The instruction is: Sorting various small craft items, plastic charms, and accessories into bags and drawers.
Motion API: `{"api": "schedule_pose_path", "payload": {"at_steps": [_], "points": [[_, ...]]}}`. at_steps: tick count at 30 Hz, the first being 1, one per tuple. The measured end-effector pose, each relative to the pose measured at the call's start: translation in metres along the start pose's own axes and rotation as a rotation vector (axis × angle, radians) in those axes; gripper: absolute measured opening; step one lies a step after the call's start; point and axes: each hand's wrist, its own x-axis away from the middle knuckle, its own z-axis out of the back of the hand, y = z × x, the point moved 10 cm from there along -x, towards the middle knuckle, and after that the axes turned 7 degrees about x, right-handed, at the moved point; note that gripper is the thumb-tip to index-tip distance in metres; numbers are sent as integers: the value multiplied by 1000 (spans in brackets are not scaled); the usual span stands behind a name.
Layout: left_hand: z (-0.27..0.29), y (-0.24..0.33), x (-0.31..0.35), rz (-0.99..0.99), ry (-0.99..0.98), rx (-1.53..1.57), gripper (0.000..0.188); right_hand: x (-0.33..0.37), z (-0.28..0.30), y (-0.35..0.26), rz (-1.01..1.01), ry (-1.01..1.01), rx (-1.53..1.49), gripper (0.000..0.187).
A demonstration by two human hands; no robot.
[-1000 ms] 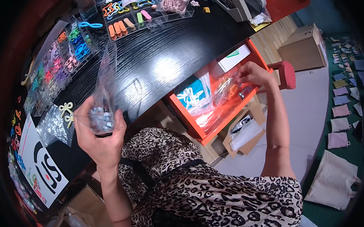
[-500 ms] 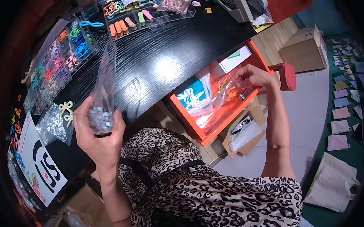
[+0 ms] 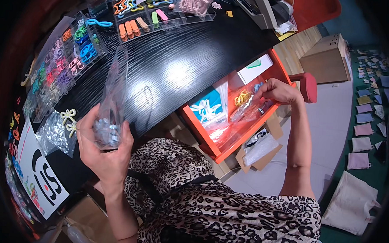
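My left hand (image 3: 104, 154) is wrapped round the lower part of a clear plastic bag (image 3: 116, 81) at the desk's edge. Small pale blue pieces (image 3: 107, 133) lie bunched at the bag's bottom, and its empty upper part stands upright. Over the open orange drawer (image 3: 219, 151), my right hand (image 3: 280, 91) has its fingers curled, pinching what looks like a clear plastic bag (image 3: 246, 110). The fingertips are partly hidden. Beside them in the drawer are yellow looped pieces (image 3: 243, 97) and a little blue cluster (image 3: 258, 86). White strips (image 3: 206, 110) lie at the drawer's left.
On the black desk (image 3: 162, 55) stand clear divided trays of colourful clips (image 3: 60, 65) and orange and green clips (image 3: 130, 29). A crinkled bag (image 3: 55, 133) and cream bow pieces (image 3: 69, 116) lie at left. Below the drawer sits an opened cardboard box (image 3: 274, 127).
My right hand has moved slightly right and down, its fingers now more tightly curled. The orange pieces near it no longer show; yellow and blue ones do. My left hand keeps its bag.
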Motion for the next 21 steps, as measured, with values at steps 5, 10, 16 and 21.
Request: {"api": "schedule_pose_path", "payload": {"at_steps": [5, 10, 16, 21], "points": [[-1, -2, 2, 7, -13, 17, 54, -15, 51, 57, -161, 399, 33, 47], [-1, -6, 4, 42, -57, 12, 48, -25, 43, 38, -236, 277, 355, 59], [-2, -3, 3, 8, -40, 10, 48, -35, 39, 50, -170, 144, 277, 50], [0, -6, 4, 17, -36, -9, 48, -36, 40, 56, -110, 244, 329, 50]]}}
